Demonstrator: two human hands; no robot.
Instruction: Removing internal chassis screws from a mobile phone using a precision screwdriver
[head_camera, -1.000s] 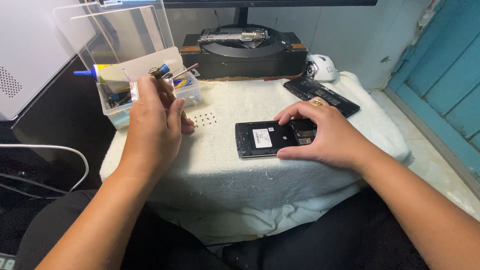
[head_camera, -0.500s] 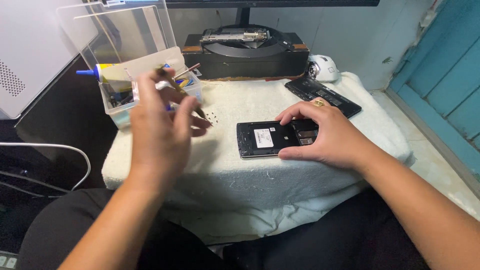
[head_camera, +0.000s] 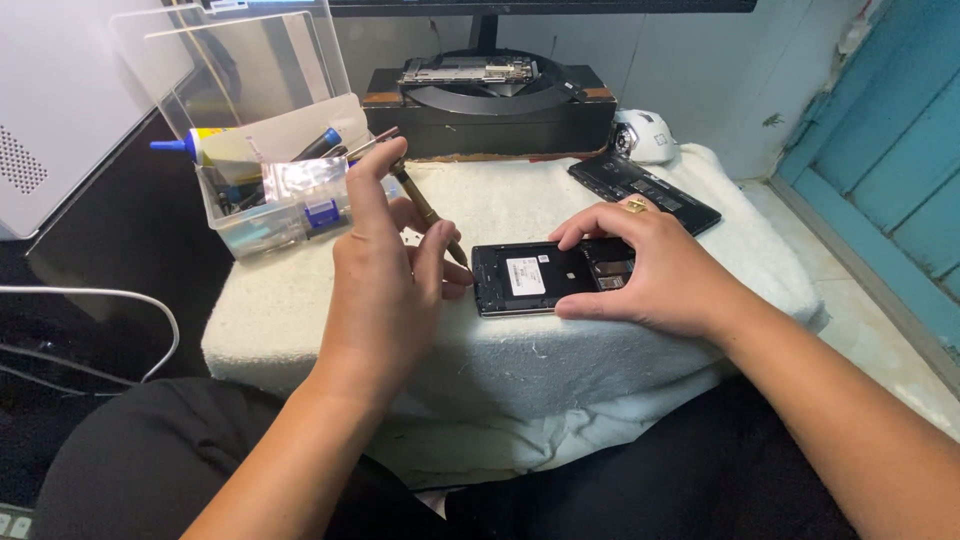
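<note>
Steadying the opened phone (head_camera: 545, 280) at centre frame, the right hand (head_camera: 655, 270) presses flat while the left hand (head_camera: 385, 285) pinches a slim screwdriver (head_camera: 428, 210); a low, controlled tip approach looks wise.

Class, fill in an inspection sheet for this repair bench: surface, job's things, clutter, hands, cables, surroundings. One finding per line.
Surface: white towel draped over a low stand.
Job's things: opened phone, back cover off; slim screwdriver.
Clutter: clear plastic box of tools with a glue bottle; a second dark phone part; white mouse.
Hands: left hand holds the screwdriver, tip near the phone's left edge; right hand presses on the phone.
Cables: white cable loops at left.
Surroundings: monitor stand, blue door.
</note>
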